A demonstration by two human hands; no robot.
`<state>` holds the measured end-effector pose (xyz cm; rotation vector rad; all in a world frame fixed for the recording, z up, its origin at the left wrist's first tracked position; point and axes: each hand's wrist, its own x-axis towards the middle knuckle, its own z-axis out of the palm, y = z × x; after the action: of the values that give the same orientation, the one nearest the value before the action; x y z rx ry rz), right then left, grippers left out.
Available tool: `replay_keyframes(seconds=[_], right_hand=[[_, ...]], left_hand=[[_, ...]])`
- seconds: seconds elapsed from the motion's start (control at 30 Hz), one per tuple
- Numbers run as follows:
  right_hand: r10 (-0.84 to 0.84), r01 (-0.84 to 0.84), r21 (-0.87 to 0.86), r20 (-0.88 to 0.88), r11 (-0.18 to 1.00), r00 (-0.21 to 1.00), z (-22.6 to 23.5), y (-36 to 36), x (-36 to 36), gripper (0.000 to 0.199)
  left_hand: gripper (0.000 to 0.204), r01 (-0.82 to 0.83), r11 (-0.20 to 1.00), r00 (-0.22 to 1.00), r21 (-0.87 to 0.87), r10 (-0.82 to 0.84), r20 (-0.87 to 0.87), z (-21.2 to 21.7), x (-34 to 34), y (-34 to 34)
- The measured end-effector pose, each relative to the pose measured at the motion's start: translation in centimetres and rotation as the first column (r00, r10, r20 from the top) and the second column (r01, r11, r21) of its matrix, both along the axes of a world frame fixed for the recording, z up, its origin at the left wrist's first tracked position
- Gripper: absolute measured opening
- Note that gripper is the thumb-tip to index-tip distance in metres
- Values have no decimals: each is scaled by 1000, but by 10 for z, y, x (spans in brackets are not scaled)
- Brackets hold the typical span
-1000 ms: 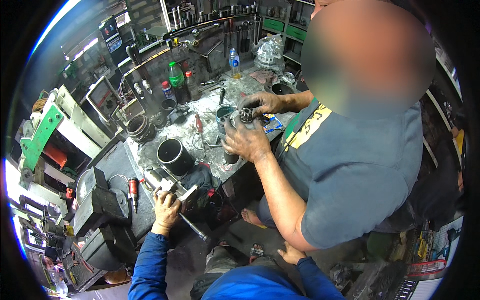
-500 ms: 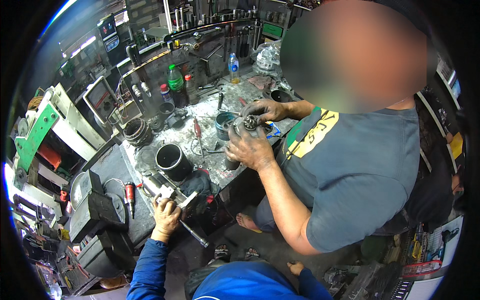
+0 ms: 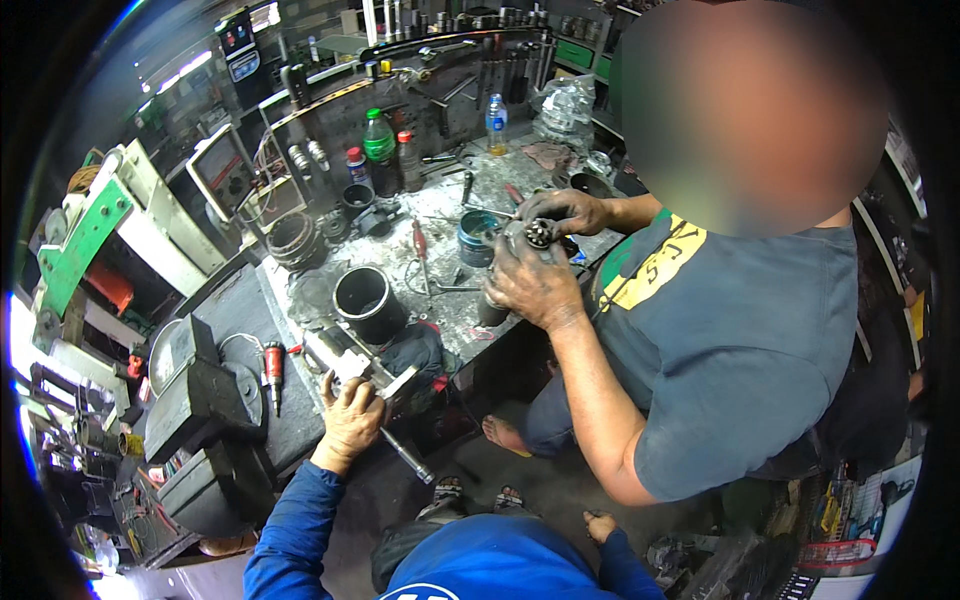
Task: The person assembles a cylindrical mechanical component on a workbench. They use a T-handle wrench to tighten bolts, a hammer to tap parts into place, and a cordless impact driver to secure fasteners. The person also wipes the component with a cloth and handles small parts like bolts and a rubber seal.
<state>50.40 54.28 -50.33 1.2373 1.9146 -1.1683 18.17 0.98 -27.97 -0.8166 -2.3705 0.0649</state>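
My left hand (image 3: pixel 352 420) lies over the near end of a silver metal housing (image 3: pixel 350 362) on the bench corner, its fingers curled onto the casting. From beside that hand a long steel tool handle (image 3: pixel 408 458) slants out past the bench edge; its upper end is hidden. Low at my right side hangs my right hand (image 3: pixel 599 526), fingers loosely bent, nothing visible in it. A co-worker on the right turns a round toothed metal part (image 3: pixel 539 233) in two greasy hands. Behind the housing stands a black open cylinder (image 3: pixel 368 303); a dark cloth (image 3: pixel 412 352) is bunched beside it.
A bench vise (image 3: pixel 195 400) and a red-handled tool (image 3: pixel 273 375) are at left. Across the workbench (image 3: pixel 450 335) lie a red screwdriver (image 3: pixel 420 243), a blue tin (image 3: pixel 477 238) and several bottles. Hand tools hang on the back panel. The co-worker's body borders the bench's right side.
The view has shifted, so the scene sits further right and slightly higher. My left hand stays at the housing, its fingers a little straighter. The co-worker's hands still handle the toothed part.
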Motion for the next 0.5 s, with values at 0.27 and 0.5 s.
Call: replay_keyframes(seconds=[0.27,0.5], right_hand=[[90,-92,13,80,996,993,14,-2,2,45],[13,-17,116,34,993,999,12,10,40,36]], left_hand=[[22,200,980,958,0,-195,212,43,12,13],[29,36,990,968,134,-68,243,49,36,26]])
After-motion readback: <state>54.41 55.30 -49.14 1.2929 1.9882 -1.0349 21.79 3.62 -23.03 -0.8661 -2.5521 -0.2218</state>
